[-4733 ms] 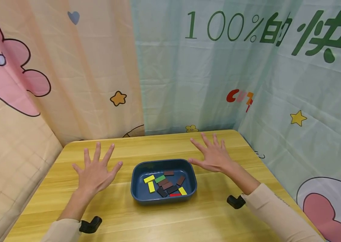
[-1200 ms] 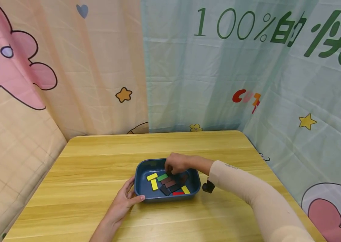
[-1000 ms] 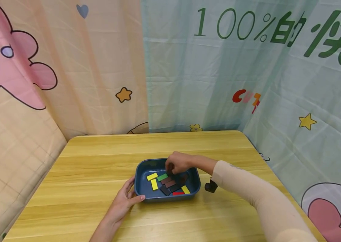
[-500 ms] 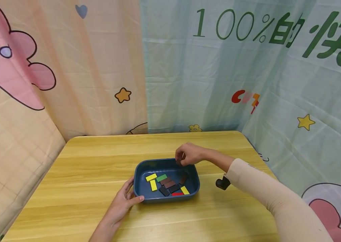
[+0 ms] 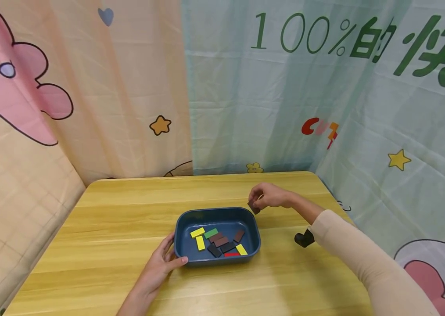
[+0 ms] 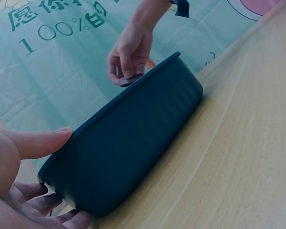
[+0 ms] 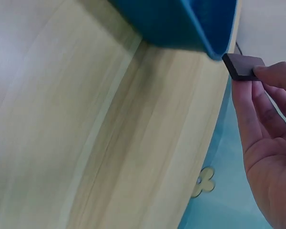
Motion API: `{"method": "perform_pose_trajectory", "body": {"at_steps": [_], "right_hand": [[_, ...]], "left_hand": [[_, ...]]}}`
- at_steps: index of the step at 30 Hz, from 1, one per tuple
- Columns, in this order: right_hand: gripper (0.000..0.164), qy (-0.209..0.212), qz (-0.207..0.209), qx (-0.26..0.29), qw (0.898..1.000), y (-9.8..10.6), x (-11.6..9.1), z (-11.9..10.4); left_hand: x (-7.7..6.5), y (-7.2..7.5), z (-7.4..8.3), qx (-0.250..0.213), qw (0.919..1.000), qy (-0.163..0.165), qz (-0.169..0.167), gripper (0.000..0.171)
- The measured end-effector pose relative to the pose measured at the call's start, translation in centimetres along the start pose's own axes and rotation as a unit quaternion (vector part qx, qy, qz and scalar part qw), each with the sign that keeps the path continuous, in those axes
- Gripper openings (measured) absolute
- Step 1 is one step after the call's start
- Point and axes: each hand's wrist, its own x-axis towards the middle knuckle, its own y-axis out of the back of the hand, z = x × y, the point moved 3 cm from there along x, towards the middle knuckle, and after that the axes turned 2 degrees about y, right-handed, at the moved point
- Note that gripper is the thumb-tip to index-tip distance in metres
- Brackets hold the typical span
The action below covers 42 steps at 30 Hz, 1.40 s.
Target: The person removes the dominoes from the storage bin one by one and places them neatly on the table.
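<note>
My right hand [image 5: 270, 196] pinches a brown domino block [image 7: 243, 66] between thumb and fingertips, just beyond the far right corner of a dark blue plastic tub [image 5: 216, 262]. Within the tub lie loose domino blocks: yellow [image 5: 197, 233], green [image 5: 211, 233], brown [image 5: 221, 241], black [image 5: 214, 250] and red [image 5: 231, 254]. At the tub's left end, my left hand [image 5: 156, 268] holds on, thumb at the rim and the other fingers around the outer wall, as the left wrist view shows.
The tub stands on a light wooden table [image 5: 127, 210]. Printed curtains [image 5: 230, 96] hang behind the table and along both sides. A black wrist mount [image 5: 304, 238] sticks out below my right sleeve.
From open above the table, the left hand came to hold the tub. The right hand reached in, then lifted a brown domino block out over the far right rim, moving right.
</note>
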Motion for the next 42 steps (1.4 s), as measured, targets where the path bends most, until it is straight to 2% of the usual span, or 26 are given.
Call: {"method": "perform_pose_trajectory", "body": {"at_steps": [5, 9, 17, 21, 29, 33, 38, 42], "right_hand": [[0.024, -0.028, 0.027, 0.050, 0.998, 0.7, -0.4, 3.1], [0.026, -0.034, 0.030, 0.063, 0.997, 0.3, -0.5, 5.8], [0.024, -0.044, 0.063, 0.024, 0.997, -1.1, -0.8, 9.4], [0.021, -0.043, 0.079, 0.001, 0.996, -1.6, -0.5, 9.8], [0.015, -0.039, 0.109, -0.090, 0.989, -1.8, -0.2, 9.4], [0.013, -0.029, 0.097, -0.119, 0.988, -1.8, 0.1, 8.9], [0.012, -0.035, 0.079, -0.133, 0.987, -1.8, 0.5, 8.7], [0.010, -0.043, 0.086, -0.144, 0.985, -1.8, 0.5, 8.7]], "left_hand": [[0.0, 0.0, 0.0, 0.001, 1.0000, 0.001, 0.001, 0.089], [0.0, 0.0, 0.0, -0.003, 1.0000, 0.000, -0.001, 0.089], [0.0, -0.1, 0.0, -0.007, 0.9999, -0.007, -0.011, 0.089], [-0.1, 0.0, 0.0, -0.005, 1.0000, -0.001, -0.006, 0.089], [-0.1, 0.1, 0.0, -0.003, 0.9999, -0.008, -0.012, 0.090], [-0.1, 0.2, 0.0, -0.004, 0.9999, -0.010, -0.013, 0.089], [0.0, 0.3, 0.0, -0.007, 0.9998, -0.009, -0.015, 0.089], [0.1, 0.3, -0.1, -0.012, 0.9998, -0.006, -0.013, 0.090]]}}
